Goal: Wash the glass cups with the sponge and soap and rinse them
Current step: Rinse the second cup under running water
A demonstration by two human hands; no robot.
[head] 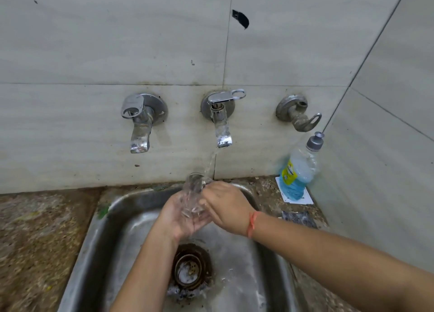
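A clear glass cup point(193, 194) is held tilted over the steel sink point(112, 220), its mouth up under the stream running from the middle tap point(220, 123). My left hand point(180, 217) cradles the cup from below, palm up. My right hand point(225, 206) grips the cup's upper side, fingers curled at its rim. A soap bottle point(298, 170) with blue liquid stands at the back right corner. A grey sponge point(298, 219) lies on the counter right of the sink.
Two more wall taps, a left tap point(139, 121) and a right tap point(298, 114), are off. The sink drain point(190, 268) holds foam and dark residue. Speckled stone counter point(40, 241) spreads left of the sink. Tiled walls close the back and right.
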